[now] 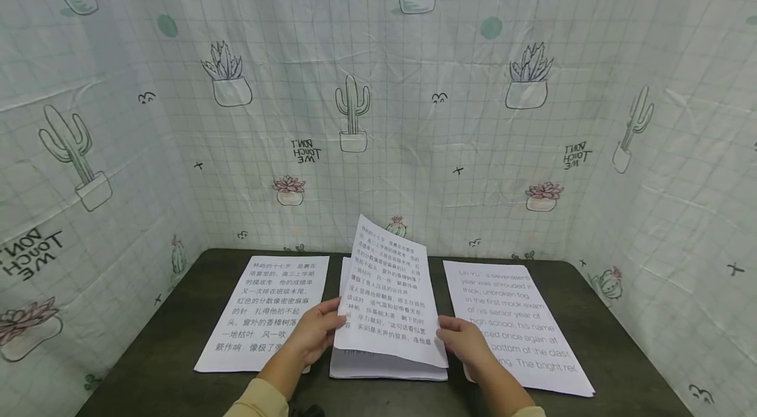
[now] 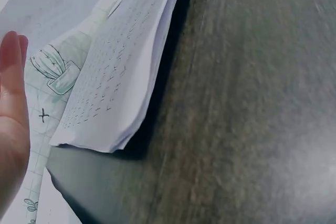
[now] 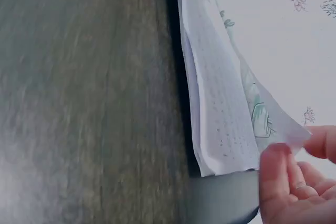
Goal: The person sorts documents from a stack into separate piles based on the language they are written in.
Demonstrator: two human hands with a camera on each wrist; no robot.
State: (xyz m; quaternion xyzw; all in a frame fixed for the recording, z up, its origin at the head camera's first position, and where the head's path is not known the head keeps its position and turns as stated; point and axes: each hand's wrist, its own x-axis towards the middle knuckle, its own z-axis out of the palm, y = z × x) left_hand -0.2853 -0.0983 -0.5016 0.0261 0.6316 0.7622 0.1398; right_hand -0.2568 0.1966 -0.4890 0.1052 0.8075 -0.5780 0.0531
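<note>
A printed sheet of paper is tilted up above the middle paper stack, its far end raised. My left hand holds the sheet's left edge, thumb on the printed face. On the opposite edge, my right hand pinches the paper between thumb and fingers. The right wrist view shows the pinched edge of the sheet at the fingertips of the right hand, with the stack below. In the left wrist view, part of the left hand appears beside the stack.
A paper stack with Chinese print lies on the left, partly behind my left forearm. Another with English print lies on the right, partly covered by my right hand. The dark table meets a cactus-patterned curtain behind and at both sides.
</note>
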